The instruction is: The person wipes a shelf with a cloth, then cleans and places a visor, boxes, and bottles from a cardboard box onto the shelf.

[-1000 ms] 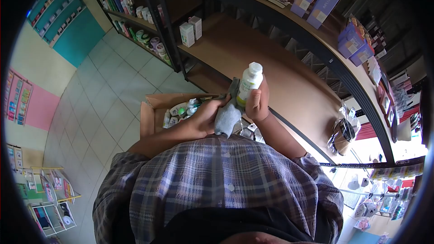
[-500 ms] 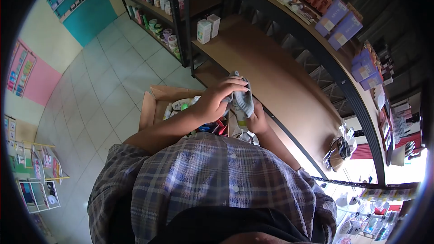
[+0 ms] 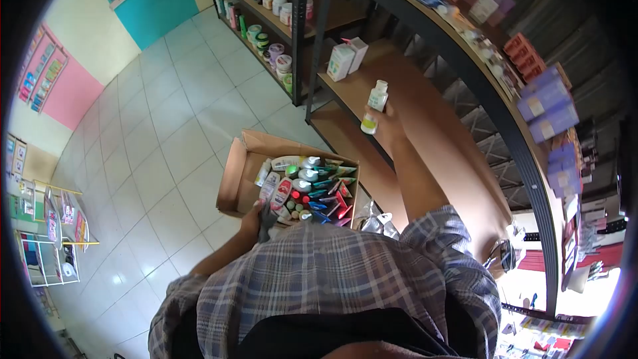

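Note:
My right hand point(image 3: 389, 122) is closed around a white bottle point(image 3: 377, 98) with a green-and-white label. It holds the bottle nearly upright, slightly tilted, by the front edge of the brown shelf point(image 3: 432, 139). Lower left, my left hand point(image 3: 250, 222) has its fingers around a grey cloth point(image 3: 267, 225), beside the near wall of a cardboard box point(image 3: 231, 176). Packed inside the box are several bottles, among them a pink-and-white bottle point(image 3: 282, 193), plus pump bottles and colourful pouches point(image 3: 340, 205).
Two white cartons point(image 3: 347, 58) stand on the shelf's far end. Jars point(image 3: 279, 4) and bottles fill the rack behind. Purple boxes point(image 3: 550, 110) sit on the upper shelf at right. A wire display rack point(image 3: 50, 252) stands at far left on the tiled floor point(image 3: 173, 139).
My left hand has come off the bottle with the cloth and dropped to the box's side. My right hand has moved the bottle forward to the shelf. The view has shifted.

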Demonstrator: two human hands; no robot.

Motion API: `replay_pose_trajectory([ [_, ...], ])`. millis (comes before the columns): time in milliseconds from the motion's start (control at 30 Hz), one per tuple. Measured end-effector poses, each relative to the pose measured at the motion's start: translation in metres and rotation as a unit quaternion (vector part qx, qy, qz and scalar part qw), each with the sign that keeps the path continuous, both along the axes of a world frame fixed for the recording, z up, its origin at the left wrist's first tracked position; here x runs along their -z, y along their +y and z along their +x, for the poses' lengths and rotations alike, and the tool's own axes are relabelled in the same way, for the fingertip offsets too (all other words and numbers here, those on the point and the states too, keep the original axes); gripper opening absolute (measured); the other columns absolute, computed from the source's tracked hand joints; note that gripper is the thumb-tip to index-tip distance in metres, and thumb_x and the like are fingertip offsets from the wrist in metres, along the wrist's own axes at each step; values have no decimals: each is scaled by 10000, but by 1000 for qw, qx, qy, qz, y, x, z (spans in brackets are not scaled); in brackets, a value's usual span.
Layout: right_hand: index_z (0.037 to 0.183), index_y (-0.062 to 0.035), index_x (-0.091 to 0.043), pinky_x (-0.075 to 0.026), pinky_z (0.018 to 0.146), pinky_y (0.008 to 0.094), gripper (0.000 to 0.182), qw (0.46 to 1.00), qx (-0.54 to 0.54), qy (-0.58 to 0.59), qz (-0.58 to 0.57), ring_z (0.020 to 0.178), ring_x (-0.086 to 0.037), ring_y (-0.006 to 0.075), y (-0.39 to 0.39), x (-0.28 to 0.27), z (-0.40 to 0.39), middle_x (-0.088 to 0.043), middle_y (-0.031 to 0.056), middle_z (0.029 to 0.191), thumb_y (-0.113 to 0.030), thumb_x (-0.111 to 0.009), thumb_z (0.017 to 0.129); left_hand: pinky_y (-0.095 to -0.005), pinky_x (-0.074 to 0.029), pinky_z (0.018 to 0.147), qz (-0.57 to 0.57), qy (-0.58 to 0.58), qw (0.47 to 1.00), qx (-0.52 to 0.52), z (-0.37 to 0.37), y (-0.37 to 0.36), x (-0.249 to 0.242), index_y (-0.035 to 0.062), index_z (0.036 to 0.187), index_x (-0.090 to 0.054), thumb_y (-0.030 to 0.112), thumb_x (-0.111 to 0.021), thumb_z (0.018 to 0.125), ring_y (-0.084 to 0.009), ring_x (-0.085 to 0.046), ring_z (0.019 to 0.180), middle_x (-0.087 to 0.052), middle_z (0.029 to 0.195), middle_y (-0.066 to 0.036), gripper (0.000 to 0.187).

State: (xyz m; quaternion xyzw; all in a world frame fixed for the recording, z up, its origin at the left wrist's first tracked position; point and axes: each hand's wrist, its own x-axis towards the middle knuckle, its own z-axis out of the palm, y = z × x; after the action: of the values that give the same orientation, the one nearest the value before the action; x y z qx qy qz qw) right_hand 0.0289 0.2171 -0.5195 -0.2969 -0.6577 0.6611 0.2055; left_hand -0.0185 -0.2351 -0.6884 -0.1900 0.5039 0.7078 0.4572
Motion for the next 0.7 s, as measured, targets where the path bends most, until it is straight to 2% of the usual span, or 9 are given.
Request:
replay_pose_trajectory([
  [133,1308,-47,-485,-453,909,318,570,991,63,-29,118,1038,-593,186,45,35,-61,-605,57,1143,-113,-739,802,-357,-512,576,-280,153,931,179,9,-69,3,9,958,-655,477,-539,911,-222,-628,629,-653,790,-109,485],
  [367,1371,-59,-432,-412,992,330,668,984,125,77,104,1136,-546,191,118,96,-111,-554,63,1263,23,-716,772,-362,-513,624,-285,7,952,108,18,-145,84,1,868,-688,499,-561,888,-215,-650,687,-678,781,-120,515],
  [433,1417,-71,-384,-398,1022,336,728,983,113,112,91,1185,-519,191,109,77,-113,-522,72,1320,43,-705,774,-381,-512,691,-332,161,906,205,1,-130,77,11,864,-693,490,-569,877,-241,-654,700,-687,775,-141,495],
  [500,1444,-70,-348,-378,1050,333,765,979,97,131,122,1218,-499,190,132,95,-120,-495,84,1362,31,-714,779,-407,-498,731,-404,293,771,395,-28,-100,50,26,902,-688,465,-576,859,-273,-655,744,-690,850,-161,455],
  [533,1450,-63,-335,-368,1063,329,777,975,88,123,163,1229,-492,189,145,118,-119,-486,89,1377,19,-723,781,-418,-490,746,-328,381,803,320,-37,-84,44,25,909,-685,403,-625,817,-295,-647,841,-675,917,-185,394],
  [567,1428,-46,-360,-376,1049,334,751,977,84,141,138,1240,-486,197,135,117,-116,-495,87,1370,-9,-736,779,-430,-476,800,-326,318,866,206,-46,-64,41,11,936,-666,326,-653,797,-332,-618,913,-644,954,-203,345],
  [633,1399,-27,-398,-384,1027,328,699,980,92,108,136,1240,-487,197,128,107,-109,-516,82,1348,-49,-744,792,-450,-479,844,-361,479,745,290,-81,-40,76,-15,915,-595,297,-669,756,-370,-597,915,-602,973,-213,358],
  [667,1391,-26,-410,-384,1020,318,670,979,102,62,164,1229,-495,190,131,107,-107,-528,79,1333,-61,-738,808,-446,-492,845,-351,602,613,372,-101,-32,117,-7,939,-583,298,-673,742,-362,-606,926,-610,983,-200,374],
  [700,1391,-26,-410,-384,1020,318,670,981,98,57,158,1229,-495,190,122,101,-108,-528,79,1333,-61,-738,808,-432,-494,865,-301,548,711,322,-114,-23,132,0,993,-580,276,-657,761,-360,-610,960,-619,1024,-196,368],
])
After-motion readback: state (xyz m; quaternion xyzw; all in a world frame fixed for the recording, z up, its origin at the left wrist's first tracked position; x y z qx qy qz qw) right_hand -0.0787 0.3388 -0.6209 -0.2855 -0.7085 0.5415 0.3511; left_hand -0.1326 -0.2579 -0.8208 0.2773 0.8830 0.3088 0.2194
